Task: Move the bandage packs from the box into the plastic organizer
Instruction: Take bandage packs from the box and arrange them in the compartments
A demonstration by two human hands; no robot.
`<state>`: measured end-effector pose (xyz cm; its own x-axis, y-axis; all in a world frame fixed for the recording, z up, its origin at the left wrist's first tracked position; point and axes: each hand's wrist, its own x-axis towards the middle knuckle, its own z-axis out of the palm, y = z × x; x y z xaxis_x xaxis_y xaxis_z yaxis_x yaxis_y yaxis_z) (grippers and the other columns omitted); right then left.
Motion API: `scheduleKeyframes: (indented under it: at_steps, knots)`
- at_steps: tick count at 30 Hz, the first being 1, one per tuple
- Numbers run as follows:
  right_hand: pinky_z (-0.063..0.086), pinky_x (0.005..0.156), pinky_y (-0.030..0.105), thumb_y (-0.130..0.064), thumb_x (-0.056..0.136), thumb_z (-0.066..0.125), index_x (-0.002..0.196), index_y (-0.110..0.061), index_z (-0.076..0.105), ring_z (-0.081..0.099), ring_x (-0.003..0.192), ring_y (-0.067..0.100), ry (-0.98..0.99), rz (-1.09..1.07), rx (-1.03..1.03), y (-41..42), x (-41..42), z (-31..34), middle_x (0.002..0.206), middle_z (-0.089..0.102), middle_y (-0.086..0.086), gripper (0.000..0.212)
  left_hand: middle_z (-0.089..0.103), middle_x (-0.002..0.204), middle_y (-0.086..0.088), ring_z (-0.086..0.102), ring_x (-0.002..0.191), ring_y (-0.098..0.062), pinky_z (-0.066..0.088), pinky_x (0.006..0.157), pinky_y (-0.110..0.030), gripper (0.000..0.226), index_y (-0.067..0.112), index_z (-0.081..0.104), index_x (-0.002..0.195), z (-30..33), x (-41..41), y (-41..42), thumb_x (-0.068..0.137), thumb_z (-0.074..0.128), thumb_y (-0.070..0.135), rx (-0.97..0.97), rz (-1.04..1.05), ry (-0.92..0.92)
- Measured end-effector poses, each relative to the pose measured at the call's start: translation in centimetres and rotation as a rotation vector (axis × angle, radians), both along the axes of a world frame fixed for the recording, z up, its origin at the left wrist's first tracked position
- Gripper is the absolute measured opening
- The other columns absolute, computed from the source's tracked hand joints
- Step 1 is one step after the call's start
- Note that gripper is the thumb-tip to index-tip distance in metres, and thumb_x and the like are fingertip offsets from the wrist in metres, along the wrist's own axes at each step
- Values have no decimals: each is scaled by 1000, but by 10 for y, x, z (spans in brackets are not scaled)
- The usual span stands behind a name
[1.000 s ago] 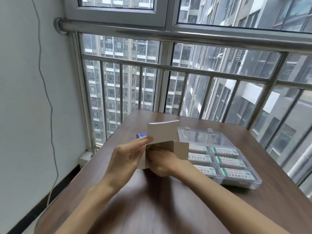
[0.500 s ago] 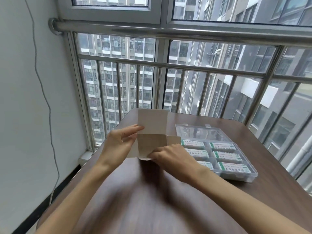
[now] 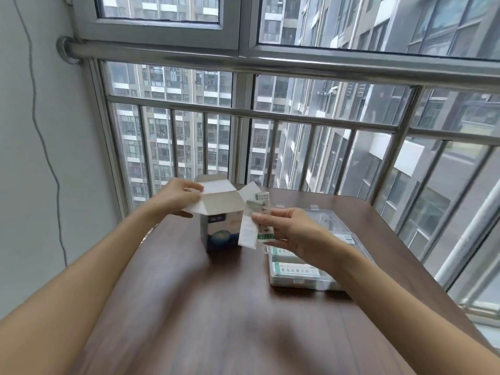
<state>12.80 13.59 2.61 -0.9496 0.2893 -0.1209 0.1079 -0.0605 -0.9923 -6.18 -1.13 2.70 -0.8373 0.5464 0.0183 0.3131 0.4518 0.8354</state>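
On the surface the box now stands upright, flaps open; a second ago it was tilted. My left hand pinches a flap. My right hand's grip has drawn out bandage packs, beside the organizer.

A balcony corner with a dark wood table set against a glazed wall.

Behind the table's far edge runs a steel railing of upright bars, topped by a thick round rail. Above that sit grey-framed windows. Through the glass, grey high-rise blocks fill the view in flat daylight. Left of the table stands a pale wall with a thin cable hanging down it.
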Motion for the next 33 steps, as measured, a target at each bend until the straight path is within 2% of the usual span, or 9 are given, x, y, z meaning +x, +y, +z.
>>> scheduleKeyframes:
  at_steps: [6,9,12,14,16,20,23,29,33]
  knots:
    - [53,56,15,-17,84,67,100,-7,70,64,68,10,-28,-101,51,21,22,19,80,71,3,19,54,128,-10,52,105,-22,53,68,-27,26,15,63,121,-2,2,10,97,52,20,-92,4,36]
    - [52,58,14,-17,83,67,94,-10,71,63,66,8,-2,-131,78,28,33,24,75,70,0,14,57,132,-5,54,116,-26,45,92,-41,35,22,60,125,9,18,3,97,49,40,-234,139,353]
    - [54,75,23,-18,83,66,90,-17,72,66,77,10,53,-181,143,37,41,25,79,73,-2,9,67,108,-1,62,94,-17,48,76,-32,34,21,65,113,25,64,6,96,48,44,-1,189,559]
    - [51,83,28,-20,84,66,86,-23,70,65,88,9,98,-265,248,40,46,27,83,73,-6,5,70,94,3,65,78,-10,49,62,-23,28,18,68,102,32,97,17,96,50,39,142,-37,351]
    - [45,76,22,-24,85,65,85,-27,69,62,86,2,147,-342,389,41,50,28,84,70,-11,5,72,92,2,68,76,-7,54,59,-20,21,16,68,104,31,118,33,95,54,29,178,-244,76]
    - [45,60,9,-34,87,64,94,-17,74,67,78,1,236,-392,739,46,59,25,85,72,-5,22,71,100,1,68,93,-9,57,77,-25,27,8,59,123,22,141,67,97,50,11,241,-381,-264]
    - [45,61,2,-41,88,61,90,-18,76,67,75,-2,244,-370,795,52,67,20,82,74,-5,28,68,112,-4,64,105,-15,54,87,-29,30,6,58,124,15,153,87,97,46,1,272,-407,-377]
    - [47,88,19,-21,95,53,107,-15,70,63,101,8,33,-156,456,75,81,3,112,69,-4,21,75,91,-2,71,88,-10,57,78,-27,14,14,70,98,-9,167,105,94,57,15,409,-342,-495]
    - [54,77,23,-14,92,55,113,-9,64,69,85,15,51,-161,241,91,93,4,97,73,6,24,76,91,-3,72,85,-9,59,71,-27,20,12,69,98,-30,164,103,97,52,20,406,-298,-498]
